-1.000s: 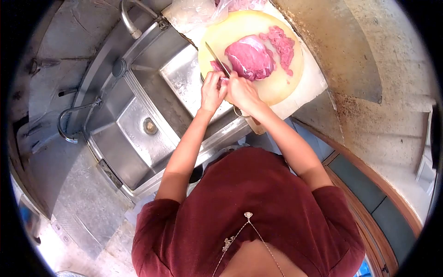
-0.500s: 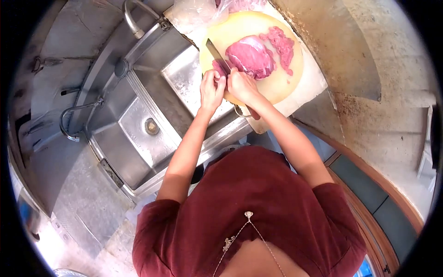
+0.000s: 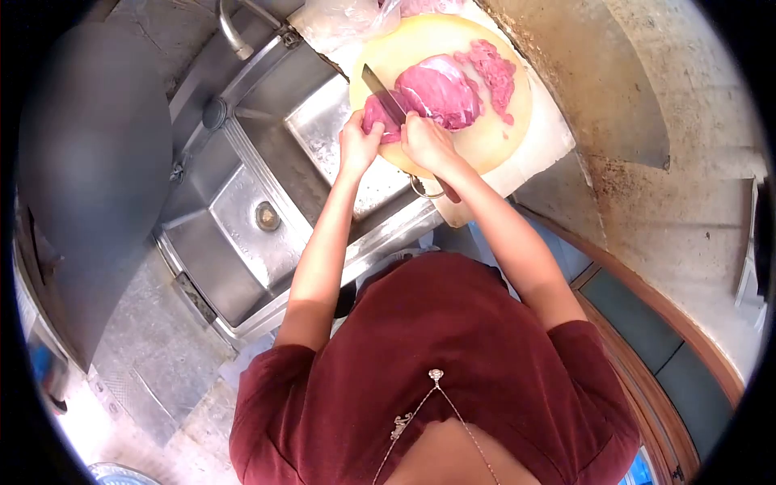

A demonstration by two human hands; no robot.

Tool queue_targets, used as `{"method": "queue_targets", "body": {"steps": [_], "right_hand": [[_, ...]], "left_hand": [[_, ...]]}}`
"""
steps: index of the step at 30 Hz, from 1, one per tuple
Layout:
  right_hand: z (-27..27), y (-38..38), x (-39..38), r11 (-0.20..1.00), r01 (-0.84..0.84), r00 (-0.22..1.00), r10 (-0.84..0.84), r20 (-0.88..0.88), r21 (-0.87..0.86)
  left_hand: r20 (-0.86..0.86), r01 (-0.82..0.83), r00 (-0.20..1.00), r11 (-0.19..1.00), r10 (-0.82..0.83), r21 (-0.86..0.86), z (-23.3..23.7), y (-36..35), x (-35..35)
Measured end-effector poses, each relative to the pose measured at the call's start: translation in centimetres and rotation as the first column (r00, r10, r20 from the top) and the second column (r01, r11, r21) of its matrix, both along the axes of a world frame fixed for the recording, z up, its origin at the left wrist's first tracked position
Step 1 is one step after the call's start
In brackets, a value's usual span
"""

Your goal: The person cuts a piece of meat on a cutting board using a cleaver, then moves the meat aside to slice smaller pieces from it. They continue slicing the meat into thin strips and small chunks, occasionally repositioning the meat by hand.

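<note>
On a round yellowish cutting board (image 3: 388, 50) lies a large piece of raw red meat (image 3: 440, 90). My right hand (image 3: 428, 144) is closed on a knife (image 3: 381, 93), its dark blade pointing up and left between the large piece and a smaller piece of meat (image 3: 381, 120). With closed fingers, my left hand (image 3: 358, 145) grips that smaller piece at the board's left edge. A heap of cut meat (image 3: 495, 74) sits at the board's upper right. Whether the blade is through the meat cannot be made out.
A double steel sink (image 3: 250, 218) with a faucet (image 3: 234, 40) is left of the board. Clear plastic bags (image 3: 343, 20) lie behind it. A metal ring (image 3: 426, 188) hangs at the near edge. A blurred grey shape (image 3: 97, 162) covers the left side.
My left hand has shifted slightly left, and more of the smaller meat piece shows beside the blade. The blurred grey shape has come into view at left.
</note>
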State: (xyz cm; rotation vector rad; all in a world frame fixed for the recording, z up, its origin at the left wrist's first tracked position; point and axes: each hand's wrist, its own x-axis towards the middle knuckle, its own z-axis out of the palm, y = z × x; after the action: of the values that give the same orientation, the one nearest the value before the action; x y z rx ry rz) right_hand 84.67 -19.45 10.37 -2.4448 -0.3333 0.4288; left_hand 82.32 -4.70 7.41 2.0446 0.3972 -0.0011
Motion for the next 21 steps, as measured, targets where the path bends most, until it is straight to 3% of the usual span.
{"method": "queue_targets", "body": {"steps": [3,6,10,13,16,21], "right_hand": [[-0.1,-0.2,-0.7,1.000,-0.001,1.000,0.001,0.010,-0.021],[0.5,-1.8,-2.7,1.000,0.006,1.000,-0.006,-0.025,-0.010],[1.5,-4.3,-6.3,0.999,0.007,0.993,-0.013,-0.115,-0.049],[2.3,-4.7,-7.3,0.996,0.011,0.992,-0.021,-0.124,-0.085],[2.4,-4.8,-7.2,0.996,-0.002,0.994,-0.007,-0.108,-0.087],[2.2,-4.8,-7.3,0.995,0.090,0.993,-0.093,-0.075,-0.035]], "left_hand": [[-0.034,-0.028,0.999,0.931,0.016,-0.364,-0.9,1.1,0.1],[-0.147,-0.140,0.987,0.814,0.068,-0.563,-1.0,1.5,0.0],[-0.003,-0.108,0.994,0.936,0.113,-0.334,-2.8,0.7,-0.5],[-0.006,-0.172,0.984,0.957,0.176,-0.233,-3.1,0.5,-0.7],[-0.027,-0.114,0.993,0.952,0.111,-0.283,-2.8,0.8,-1.2],[-0.009,-0.126,0.992,0.992,0.125,-0.025,0.0,-0.3,-2.1]]}}
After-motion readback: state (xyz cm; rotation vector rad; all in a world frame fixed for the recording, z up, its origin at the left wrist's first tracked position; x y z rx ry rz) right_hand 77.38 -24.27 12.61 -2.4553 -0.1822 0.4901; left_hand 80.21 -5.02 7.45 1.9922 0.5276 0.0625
